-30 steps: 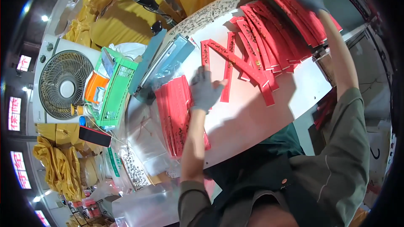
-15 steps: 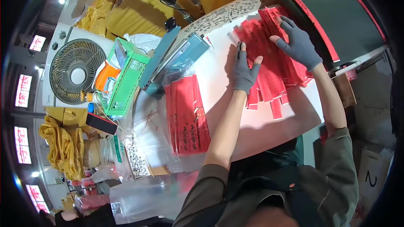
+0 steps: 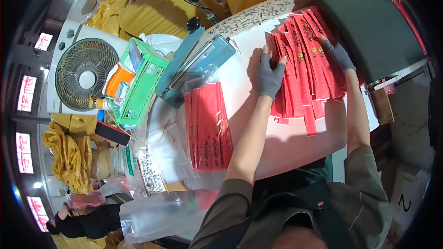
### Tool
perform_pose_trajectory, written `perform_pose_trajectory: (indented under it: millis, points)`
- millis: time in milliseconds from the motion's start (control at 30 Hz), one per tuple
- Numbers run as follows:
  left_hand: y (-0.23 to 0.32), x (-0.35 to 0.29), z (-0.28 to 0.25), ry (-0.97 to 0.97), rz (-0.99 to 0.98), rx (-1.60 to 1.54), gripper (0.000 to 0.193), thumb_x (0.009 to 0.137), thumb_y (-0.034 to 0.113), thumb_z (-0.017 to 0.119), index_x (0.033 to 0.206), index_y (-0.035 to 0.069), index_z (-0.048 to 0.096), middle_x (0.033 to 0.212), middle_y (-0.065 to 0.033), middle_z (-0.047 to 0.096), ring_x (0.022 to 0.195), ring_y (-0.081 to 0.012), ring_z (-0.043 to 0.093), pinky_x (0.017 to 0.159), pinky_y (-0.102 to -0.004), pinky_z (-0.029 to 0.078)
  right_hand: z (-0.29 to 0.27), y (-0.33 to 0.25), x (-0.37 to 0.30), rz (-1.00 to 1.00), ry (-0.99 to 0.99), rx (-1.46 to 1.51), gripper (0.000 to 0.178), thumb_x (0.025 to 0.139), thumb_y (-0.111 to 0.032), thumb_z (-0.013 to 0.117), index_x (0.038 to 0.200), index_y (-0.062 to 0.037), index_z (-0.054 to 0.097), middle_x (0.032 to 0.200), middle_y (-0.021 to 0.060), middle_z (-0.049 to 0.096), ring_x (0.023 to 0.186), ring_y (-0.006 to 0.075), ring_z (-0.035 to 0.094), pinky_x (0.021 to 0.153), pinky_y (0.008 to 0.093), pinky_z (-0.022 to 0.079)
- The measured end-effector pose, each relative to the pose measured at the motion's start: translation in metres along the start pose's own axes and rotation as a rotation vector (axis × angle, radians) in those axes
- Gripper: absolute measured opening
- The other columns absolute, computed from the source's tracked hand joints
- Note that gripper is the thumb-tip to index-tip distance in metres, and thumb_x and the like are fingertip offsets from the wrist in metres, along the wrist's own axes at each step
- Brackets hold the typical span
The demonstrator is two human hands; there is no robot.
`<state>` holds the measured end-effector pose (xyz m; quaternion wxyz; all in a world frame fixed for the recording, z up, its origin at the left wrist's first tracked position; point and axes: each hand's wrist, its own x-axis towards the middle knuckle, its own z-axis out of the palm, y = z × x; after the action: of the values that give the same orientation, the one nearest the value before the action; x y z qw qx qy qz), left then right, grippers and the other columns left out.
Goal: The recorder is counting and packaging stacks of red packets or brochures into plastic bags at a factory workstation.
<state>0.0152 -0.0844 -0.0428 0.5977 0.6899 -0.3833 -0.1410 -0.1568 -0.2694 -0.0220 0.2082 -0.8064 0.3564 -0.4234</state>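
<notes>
A loose pile of long red paper strips (image 3: 302,78), printed with dark and gold patterns, lies fanned on the white work surface. Both my hands wear grey gloves with bare fingertips. Along the pile's left edge stands my left hand (image 3: 270,76), fingers stretched and thumb spread against the strips. At the upper right side, my right hand (image 3: 339,56) rests its extended fingers on the outer strips, partly hidden by the angle. To the left lies a neater bundle of red strips (image 3: 210,129) in a clear plastic bag.
A blue-grey sealer-like device (image 3: 198,64) stands left of the pile, beside a green plastic basket (image 3: 143,83) and a white fan (image 3: 86,78). A dark conveyor belt (image 3: 374,32) borders the right. Clear plastic sheeting (image 3: 161,214) hangs at the front; a person in black (image 3: 92,221) is lower left.
My right hand has moved down and right to the pile's side. The strips now lie more spread, their patterns facing up. The strip along the belt's near edge is gone from there.
</notes>
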Motion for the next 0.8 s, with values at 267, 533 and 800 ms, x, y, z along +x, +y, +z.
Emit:
perform_pose_trajectory:
  millis: [267, 533, 800]
  points:
    - [0.034, -0.048, -0.039, -0.185, -0.426, -0.560, 0.053, 0.075, 0.029, 0.074, 0.116, 0.003, 0.055, 0.112, -0.0069, 0.060, 0.099, -0.0153, 0.056, 0.087, -0.0293, 0.044, 0.012, -0.113, -0.069, 0.318, -0.607, 0.234, 0.089, 0.077, -0.053, 0.063, 0.137, 0.0032, 0.029, 0.115, 0.0227, 0.056, 0.106, 0.0298, 0.057, 0.088, 0.0342, 0.044]
    - [0.078, -0.275, -0.135, -0.400, -0.571, -0.578, 0.046, 0.079, 0.010, 0.067, 0.121, 0.002, 0.049, 0.111, -0.0082, 0.058, 0.101, -0.0181, 0.058, 0.086, -0.0300, 0.048, -0.101, -0.177, -0.236, 0.529, -1.170, 0.913, 0.095, 0.076, -0.038, 0.073, 0.142, 0.0001, 0.016, 0.136, 0.0159, 0.039, 0.125, 0.0210, 0.037, 0.104, 0.0349, 0.030]
    - [0.157, -0.236, -0.145, -0.063, -0.084, -0.304, 0.073, 0.067, 0.004, 0.077, 0.127, -0.003, 0.036, 0.109, -0.0123, 0.057, 0.098, -0.0201, 0.058, 0.086, -0.0329, 0.049, -0.096, -0.233, -0.204, 0.090, -0.820, 0.886, 0.107, 0.063, -0.026, 0.085, 0.141, 0.0006, 0.017, 0.136, 0.0122, 0.037, 0.122, 0.0210, 0.038, 0.101, 0.0340, 0.034]
